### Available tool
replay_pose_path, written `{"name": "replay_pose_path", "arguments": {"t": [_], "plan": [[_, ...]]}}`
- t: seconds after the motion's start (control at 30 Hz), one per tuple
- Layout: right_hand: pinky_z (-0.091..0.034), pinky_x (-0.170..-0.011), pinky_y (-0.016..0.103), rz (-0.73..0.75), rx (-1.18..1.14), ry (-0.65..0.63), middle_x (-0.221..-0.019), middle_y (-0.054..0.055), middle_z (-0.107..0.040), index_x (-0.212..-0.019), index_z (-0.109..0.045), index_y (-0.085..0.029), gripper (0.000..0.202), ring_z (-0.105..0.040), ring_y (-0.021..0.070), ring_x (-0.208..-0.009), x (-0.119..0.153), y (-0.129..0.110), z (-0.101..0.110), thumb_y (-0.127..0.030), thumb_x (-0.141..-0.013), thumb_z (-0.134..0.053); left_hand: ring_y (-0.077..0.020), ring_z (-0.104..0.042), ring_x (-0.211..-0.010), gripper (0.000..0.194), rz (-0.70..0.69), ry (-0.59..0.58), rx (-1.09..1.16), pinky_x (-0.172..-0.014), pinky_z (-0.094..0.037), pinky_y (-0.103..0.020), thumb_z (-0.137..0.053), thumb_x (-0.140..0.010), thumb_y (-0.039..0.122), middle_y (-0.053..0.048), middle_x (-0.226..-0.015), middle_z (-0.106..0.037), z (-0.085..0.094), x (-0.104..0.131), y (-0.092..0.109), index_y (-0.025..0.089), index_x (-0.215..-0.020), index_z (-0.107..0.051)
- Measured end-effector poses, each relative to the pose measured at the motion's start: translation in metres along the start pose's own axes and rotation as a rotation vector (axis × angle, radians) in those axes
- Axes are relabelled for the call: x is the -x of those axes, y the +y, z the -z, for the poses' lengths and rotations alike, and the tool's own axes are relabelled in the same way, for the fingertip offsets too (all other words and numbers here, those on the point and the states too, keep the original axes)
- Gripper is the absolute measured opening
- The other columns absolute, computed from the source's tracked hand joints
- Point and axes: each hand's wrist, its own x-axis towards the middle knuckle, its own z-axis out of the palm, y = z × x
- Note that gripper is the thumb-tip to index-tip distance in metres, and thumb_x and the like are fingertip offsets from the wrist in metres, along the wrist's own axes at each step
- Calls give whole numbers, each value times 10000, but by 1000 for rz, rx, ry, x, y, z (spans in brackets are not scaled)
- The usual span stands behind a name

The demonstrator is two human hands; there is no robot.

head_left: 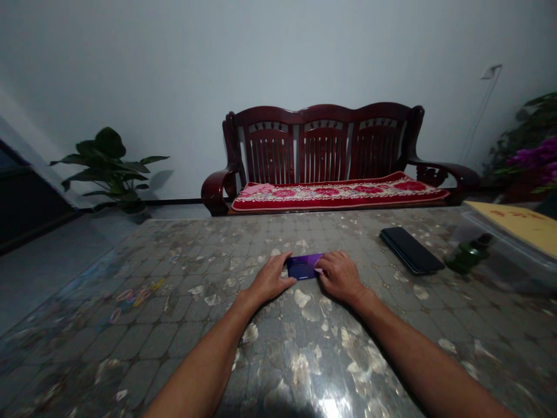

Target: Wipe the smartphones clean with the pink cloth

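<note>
- Two bare hands in the head view: the left hand (273, 277) and the right hand (342, 276) meet at a flat, phone-like purple-blue rectangle (303, 268) lying on the patterned bench (261, 235), between them
- Left fingers spread apart from the thumb, bracketing the left end by its upper and lower edges
- Right fingers curled inward against the right end; I cannot tell whether they grip it, and a pale pink bit (319, 270) at their tips is too small to identify
- Several coloured rubber bands (125, 295) scattered well apart, to the left
- One black smartphone (411, 251) to the right, near a green bottle (465, 256) and a clear plastic box (522, 270)
- Beyond the bench, a dark red wooden settee (322, 113) with a red floral mat (326, 194)
</note>
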Motion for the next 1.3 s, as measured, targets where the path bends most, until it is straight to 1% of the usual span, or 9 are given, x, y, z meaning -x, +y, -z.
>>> {"name": "replay_pose_path", "arguments": {"t": [0.1,0.17,0.37,0.43,0.7,0.77,0.97,1.17,1.3], "plan": [[-345,-815,358,-71,46,21,-878,78,-697,-852,-713,-190,121,-562,231,-847,3,6,1,-138,-804,-615,-322,-538,-1331,748,4,0,3,-1150,-409,-473,-781,-751,218,-156,-1428,-587,0,0,0,175,-1445,-505],[-349,-813,355,-60,37,22,-889,76,-698,-870,-715,-191,133,-565,229,-855,3,8,0,-131,-815,-610,-325,-540,-1329,744,5,1,5,-1149,-409,-477,-781,-750,218,-155,-1427,-588,0,-1,0,176,-1441,-508],[-375,-860,341,128,-107,20,-1013,75,-715,-994,-712,-205,191,-588,222,-963,-2,-4,-10,-121,-882,-581,-321,-535,-1337,741,-1,6,3,-1158,-404,-468,-772,-754,214,-159,-1433,-584,-1,0,0,166,-1443,-503],[-378,-863,338,155,-129,19,-1034,74,-720,-1010,-711,-209,201,-593,219,-977,-4,-7,-11,-120,-887,-579,-320,-531,-1344,741,-6,8,4,-1160,-402,-464,-771,-752,212,-163,-1434,-581,-1,0,0,161,-1440,-503],[-355,-794,350,-57,26,11,-890,76,-699,-873,-718,-195,163,-567,228,-856,-1,3,-1,-110,-817,-591,-328,-538,-1332,745,-1,20,21,-1156,-402,-491,-775,-741,220,-143,-1425,-591,-1,0,-2,195,-1437,-511],[-358,-794,348,-40,17,9,-892,74,-701,-887,-719,-196,175,-571,227,-863,-1,2,-1,-104,-824,-585,-327,-537,-1333,742,-1,14,19,-1156,-402,-486,-777,-746,224,-148,-1427,-589,-1,0,-2,190,-1438,-511],[-381,-854,341,120,-114,8,-1009,65,-724,-993,-715,-212,207,-592,218,-953,-4,-7,-7,-107,-882,-577,-319,-530,-1344,742,-8,17,30,-1163,-397,-477,-772,-750,205,-148,-1444,-579,-1,1,-2,184,-1441,-504],[-366,-821,345,35,-57,8,-936,57,-708,-935,-713,-213,189,-572,223,-907,-3,-4,-7,-97,-852,-590,-322,-538,-1336,737,-5,19,25,-1166,-392,-487,-773,-741,204,-141,-1428,-595,-2,0,-2,193,-1431,-515],[-362,-822,345,16,-44,11,-950,66,-706,-945,-711,-209,204,-563,224,-907,-3,-3,-6,-87,-847,-580,-325,-537,-1335,736,-5,19,19,-1165,-395,-486,-774,-740,210,-139,-1428,-594,-1,0,-2,196,-1431,-520]]}}
